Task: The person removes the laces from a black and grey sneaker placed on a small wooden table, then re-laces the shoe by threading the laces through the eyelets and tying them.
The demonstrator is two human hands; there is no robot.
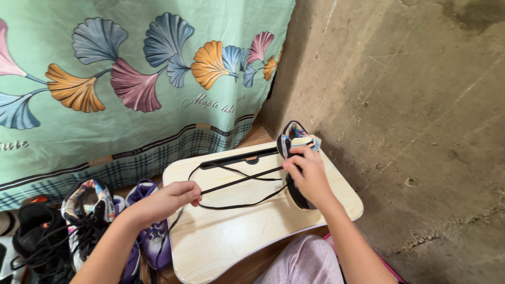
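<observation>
A black shoe (294,168) with a colourful patterned collar is stood near the far right corner of the small light-wood worktop (231,236), just by the long slot along the far edge. It's pinned there by the right hand (310,173), whose fingers are curled over the side of the shoe, so the grip is closed on the shoe itself. A black shoelace (239,181) is run out of the shoe and stretched leftward across the worktop, with a couple of slack loops lying on the wood between the two hands. The other end of the lace is pinched in the left hand (171,200), thumb and fingers closed tight on it just off the left edge of the worktop, so the lace is pulled fairly taut between that grip and the shoe. A purple shoe (152,236) is seen on the floor just beside the left edge, under the left wrist, and a black-laced sneaker (87,215) with a patterned collar further left. A green floral cloth (131,79) is hung behind.
</observation>
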